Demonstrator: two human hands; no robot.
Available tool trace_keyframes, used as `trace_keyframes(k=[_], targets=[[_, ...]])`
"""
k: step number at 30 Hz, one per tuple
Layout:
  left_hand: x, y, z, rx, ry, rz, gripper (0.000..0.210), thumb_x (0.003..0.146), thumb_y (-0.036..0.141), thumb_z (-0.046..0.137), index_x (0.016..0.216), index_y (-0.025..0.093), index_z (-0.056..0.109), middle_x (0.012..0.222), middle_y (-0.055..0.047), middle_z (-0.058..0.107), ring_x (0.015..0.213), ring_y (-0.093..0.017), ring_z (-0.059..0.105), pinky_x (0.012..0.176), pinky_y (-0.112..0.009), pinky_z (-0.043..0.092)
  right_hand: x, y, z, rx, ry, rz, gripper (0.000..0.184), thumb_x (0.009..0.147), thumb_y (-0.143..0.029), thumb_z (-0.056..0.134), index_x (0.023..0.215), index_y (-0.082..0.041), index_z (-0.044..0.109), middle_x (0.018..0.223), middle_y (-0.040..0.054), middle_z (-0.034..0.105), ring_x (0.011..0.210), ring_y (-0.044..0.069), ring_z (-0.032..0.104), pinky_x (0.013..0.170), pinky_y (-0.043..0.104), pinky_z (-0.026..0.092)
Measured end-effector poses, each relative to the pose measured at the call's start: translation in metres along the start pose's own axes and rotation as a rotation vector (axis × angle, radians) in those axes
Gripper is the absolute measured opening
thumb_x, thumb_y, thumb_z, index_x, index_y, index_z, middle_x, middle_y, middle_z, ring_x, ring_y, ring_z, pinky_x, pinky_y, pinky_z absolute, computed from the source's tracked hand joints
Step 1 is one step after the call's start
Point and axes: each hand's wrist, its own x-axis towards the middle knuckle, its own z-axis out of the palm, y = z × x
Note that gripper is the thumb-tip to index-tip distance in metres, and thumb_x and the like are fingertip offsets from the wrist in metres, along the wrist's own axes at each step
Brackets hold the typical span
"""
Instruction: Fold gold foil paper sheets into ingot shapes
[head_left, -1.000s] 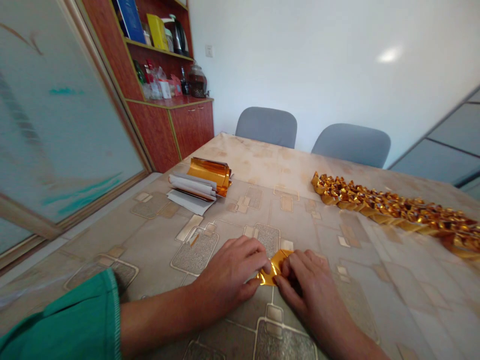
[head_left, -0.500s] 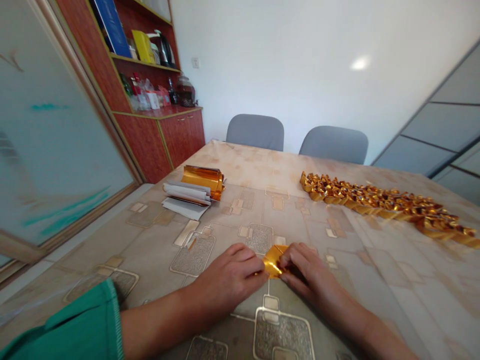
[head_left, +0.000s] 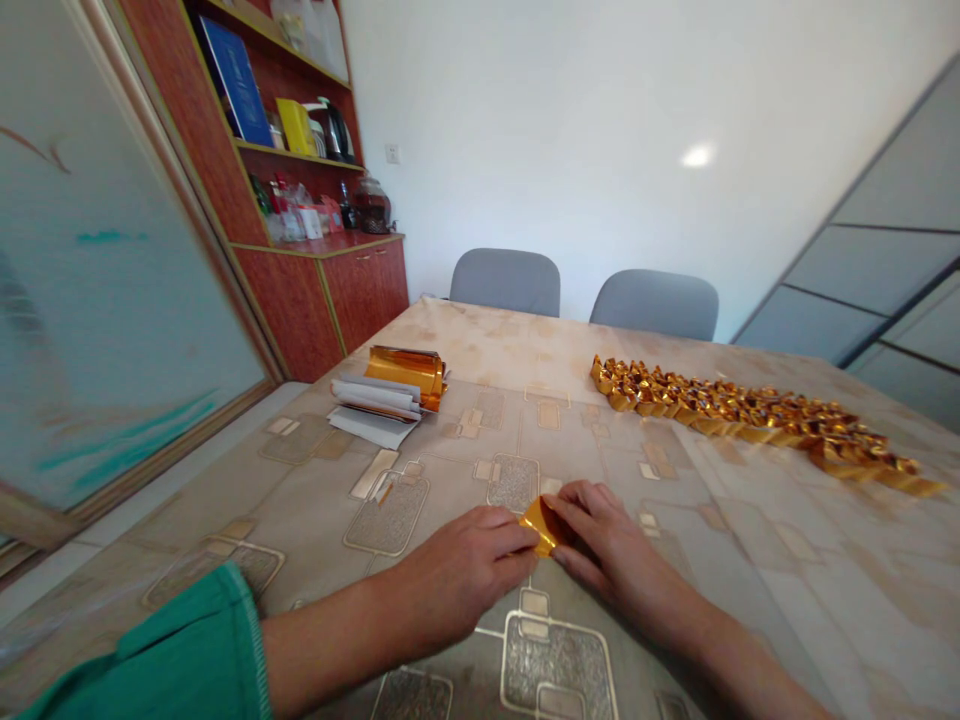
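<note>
Between my two hands, just above or on the patterned tablecloth, is a small piece of gold foil paper point(head_left: 543, 524), partly folded or curled. My left hand point(head_left: 480, 550) pinches its left end with fingers bent together. On the other side, my right hand point(head_left: 600, 535) holds the right edge between thumb and fingers. Part of the foil is hidden behind the fingertips. Farther off on the left lies a stack of curled gold foil sheets point(head_left: 409, 372), some with their white-grey backs point(head_left: 375, 400) up. Rows of folded gold foil pieces point(head_left: 750, 415) stretch across the right.
The table point(head_left: 510, 340) has a patterned cover. Two grey chairs point(head_left: 505, 280) stand behind its far edge. A red-brown cabinet point(head_left: 367, 285) with shelves of bottles, a kettle point(head_left: 335, 130) and a glass jar point(head_left: 372, 205) is at the back left, near a frosted glass door point(head_left: 112, 260).
The view has tipped up slightly. My right fingers have shifted on the foil, which now looks more curled over. Both hands still hold it.
</note>
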Motion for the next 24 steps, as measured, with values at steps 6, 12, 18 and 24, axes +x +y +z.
trace_keyframes(k=[6, 12, 18, 24], targets=[[0.014, -0.016, 0.007, -0.123, 0.014, -0.080, 0.018, 0.098, 0.016, 0.051, 0.095, 0.017, 0.069, 0.102, -0.002, 0.072, 0.091, -0.015, 0.063, 0.085, -0.027, 0.048, 0.000, 0.000, 0.000, 0.015, -0.010, -0.005, 0.022, 0.091, -0.019, 0.059, 0.113, -0.021, 0.062, 0.106, 0.0062, 0.060, 0.100, 0.023, 0.056, 0.089, 0.040, 0.049], [0.025, -0.019, 0.003, 0.064, -0.067, -0.060, 0.015, 0.098, 0.020, 0.051, 0.105, 0.018, 0.064, 0.127, -0.005, 0.063, 0.096, -0.019, 0.058, 0.082, -0.032, 0.046, -0.008, 0.013, 0.015, 0.006, 0.133, -0.004, 0.065, 0.087, -0.017, 0.060, 0.147, -0.023, 0.035, 0.125, 0.0117, 0.059, 0.115, 0.027, 0.056, 0.098, 0.049, 0.048], [0.025, -0.015, -0.005, 0.158, -0.124, -0.070, 0.009, 0.098, 0.023, 0.053, 0.094, 0.020, 0.061, 0.111, 0.000, 0.067, 0.081, -0.018, 0.051, 0.073, -0.032, 0.036, -0.011, 0.011, 0.012, 0.000, 0.158, -0.022, 0.070, 0.087, -0.016, 0.062, 0.149, -0.023, 0.031, 0.122, 0.0110, 0.063, 0.111, 0.026, 0.060, 0.096, 0.046, 0.051], [0.025, -0.019, -0.003, 0.134, -0.114, -0.078, 0.015, 0.100, 0.029, 0.049, 0.103, 0.022, 0.062, 0.118, -0.001, 0.067, 0.081, -0.018, 0.050, 0.073, -0.032, 0.033, -0.020, -0.007, -0.007, -0.212, 0.119, -0.199, 0.026, 0.097, -0.017, 0.052, 0.122, -0.019, 0.058, 0.112, 0.0096, 0.068, 0.100, 0.025, 0.062, 0.087, 0.043, 0.052]])
